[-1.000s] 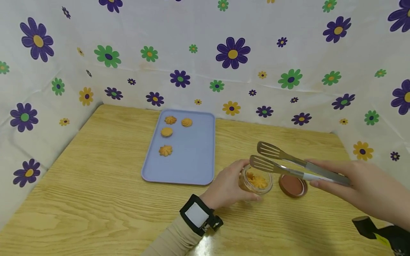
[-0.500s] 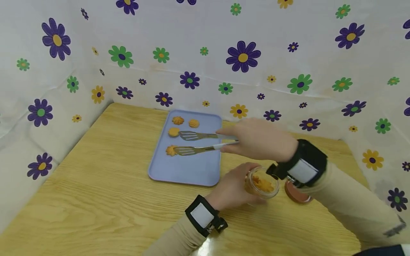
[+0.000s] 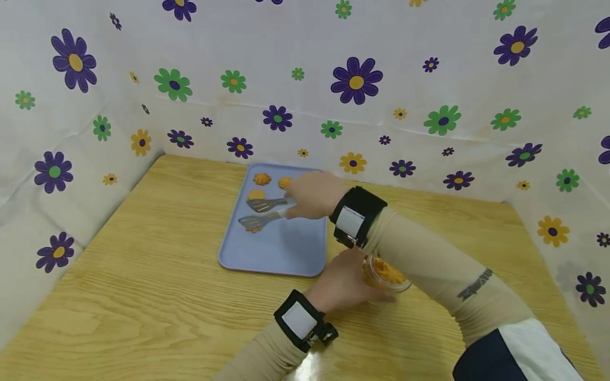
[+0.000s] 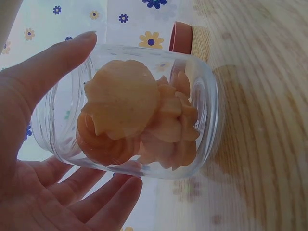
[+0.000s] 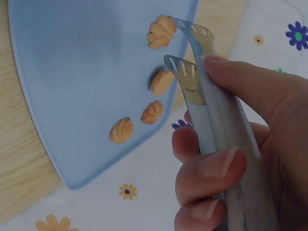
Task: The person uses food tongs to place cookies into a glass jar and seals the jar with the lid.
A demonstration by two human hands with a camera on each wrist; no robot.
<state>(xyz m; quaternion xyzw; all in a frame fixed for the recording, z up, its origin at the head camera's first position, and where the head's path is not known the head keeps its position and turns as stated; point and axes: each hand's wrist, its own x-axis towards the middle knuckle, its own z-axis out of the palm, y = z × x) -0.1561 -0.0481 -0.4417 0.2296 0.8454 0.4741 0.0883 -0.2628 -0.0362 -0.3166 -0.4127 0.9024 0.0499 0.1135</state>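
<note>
"What did the right hand [image 3: 316, 194] hold?"

"The tongs [image 5: 236, 134]. Its thumb [image 5: 255, 79] pressed one side of the handles and its fingers [image 5: 207, 175] curled round the other."

"Were the slotted ends squeezed together?"

"No, they stood a little apart over the blue tray [image 3: 295, 248]. In the head view, the lower end partly covered the nearest of four cookies [image 3: 256, 195]."

"And the left hand [image 3: 345, 280]?"

"It gripped the glass jar [image 4: 209, 139] beside the tray, thumb along one side of the glass, fingers slightly spread on the other. More cookies [image 4: 122, 98] lay inside."

"Did the jar's base touch the desk [image 3: 167, 286]?"

"I couldn't tell. It was very near, at least. The left wrist view also showed a brown lid [image 4: 181, 38] just past the jar."
</note>
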